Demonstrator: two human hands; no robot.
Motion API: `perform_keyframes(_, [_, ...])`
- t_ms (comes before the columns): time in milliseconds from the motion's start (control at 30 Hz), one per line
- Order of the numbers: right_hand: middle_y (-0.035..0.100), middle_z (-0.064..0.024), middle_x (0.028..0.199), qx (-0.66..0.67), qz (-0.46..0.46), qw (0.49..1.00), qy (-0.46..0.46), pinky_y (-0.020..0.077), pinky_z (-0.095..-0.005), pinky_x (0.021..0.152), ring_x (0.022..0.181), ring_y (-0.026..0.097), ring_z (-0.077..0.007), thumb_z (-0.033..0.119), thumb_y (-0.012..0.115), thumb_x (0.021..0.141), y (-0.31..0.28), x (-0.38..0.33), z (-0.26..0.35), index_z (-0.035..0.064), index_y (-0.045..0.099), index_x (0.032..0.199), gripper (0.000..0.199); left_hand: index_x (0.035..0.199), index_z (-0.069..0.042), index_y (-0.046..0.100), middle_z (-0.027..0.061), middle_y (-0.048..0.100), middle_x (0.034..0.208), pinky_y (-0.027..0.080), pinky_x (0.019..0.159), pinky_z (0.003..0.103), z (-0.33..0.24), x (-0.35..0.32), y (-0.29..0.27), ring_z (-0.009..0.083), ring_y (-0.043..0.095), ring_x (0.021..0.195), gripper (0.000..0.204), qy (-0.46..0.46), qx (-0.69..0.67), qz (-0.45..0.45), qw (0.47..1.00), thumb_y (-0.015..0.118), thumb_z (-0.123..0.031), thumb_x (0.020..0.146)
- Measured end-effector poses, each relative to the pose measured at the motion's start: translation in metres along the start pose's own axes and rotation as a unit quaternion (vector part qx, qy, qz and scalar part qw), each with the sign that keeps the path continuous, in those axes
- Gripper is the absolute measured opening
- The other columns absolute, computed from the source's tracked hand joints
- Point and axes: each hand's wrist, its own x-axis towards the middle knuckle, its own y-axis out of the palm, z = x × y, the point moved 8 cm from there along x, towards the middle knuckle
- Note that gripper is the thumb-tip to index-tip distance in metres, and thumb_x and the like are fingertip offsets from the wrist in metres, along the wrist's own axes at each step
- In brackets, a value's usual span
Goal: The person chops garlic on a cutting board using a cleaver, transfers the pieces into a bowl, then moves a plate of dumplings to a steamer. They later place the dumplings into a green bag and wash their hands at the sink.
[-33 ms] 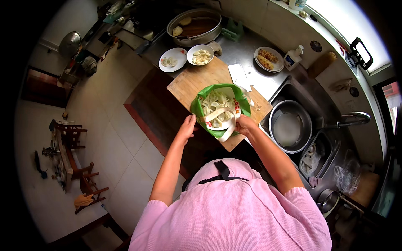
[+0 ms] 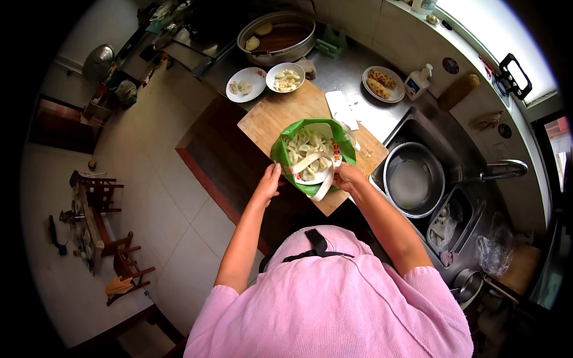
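A green bag (image 2: 348, 153) with cream handles stands wide-mouthed over the near part of the wooden cutting board (image 2: 266, 123). Inside it sits a white plate with a red floral rim (image 2: 338, 159), piled with dumplings (image 2: 305, 148). One cream handle (image 2: 311, 160) lies across the dumplings. My left hand (image 2: 268, 182) holds the bag's left side, thumb up and fingers curled beneath. On the opposite side my right hand (image 2: 347, 178) is closed on the bag's edge near the handle; its fingertips are partly hidden.
Beyond the board stand a bowl of garlic cloves (image 2: 287, 79), a plate (image 2: 246, 85) and a large steamer pan (image 2: 277, 38). A white-bladed cleaver (image 2: 341, 107) lies on the board's far right. To the right, a metal basin (image 2: 414, 180) sits in the sink beside the faucet (image 2: 504, 169).
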Motion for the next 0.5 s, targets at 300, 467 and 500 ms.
perform_keyframes(300, [0.059, -0.0089, 0.090, 0.027, -0.038, 0.999, 0.020, 0.0519, -0.0359, 0.066, 0.075, 0.060, -0.0216, -0.001, 0.043, 0.080, -0.003, 0.036, -0.023, 0.0058, 0.055, 0.097, 0.022, 0.131, -0.003, 0.008, 0.0171, 0.037, 0.123, 0.042, 0.075, 0.046, -0.002, -0.027, 0.020, 0.0298, 0.043, 0.107, 0.087, 0.041, -0.055, -0.041, 0.997, 0.045, -0.060, 0.076])
perform_keyframes(467, [0.059, -0.0086, 0.090, 0.020, -0.043, 0.999, 0.010, 0.0519, -0.0340, 0.064, 0.073, 0.060, -0.0210, 0.000, 0.044, 0.080, 0.005, 0.033, -0.021, 0.0061, 0.054, 0.099, 0.022, 0.113, 0.000, 0.038, 0.0134, 0.052, 0.100, 0.044, 0.057, 0.030, 0.041, -0.041, 0.068, 0.0190, 0.055, 0.082, 0.074, -0.068, 0.090, 0.123, 0.986, 0.047, -0.062, 0.073])
perform_keyframes(500, [0.059, -0.0086, 0.089, 0.021, -0.046, 0.999, 0.009, 0.0521, -0.0340, 0.064, 0.073, 0.060, -0.0209, 0.000, 0.044, 0.080, 0.008, 0.033, -0.020, 0.0057, 0.053, 0.099, 0.022, 0.109, 0.000, 0.042, 0.0137, 0.052, 0.100, 0.044, 0.058, 0.030, 0.046, -0.039, 0.075, 0.0190, 0.055, 0.082, 0.073, -0.078, 0.092, 0.135, 0.983, 0.046, -0.063, 0.073])
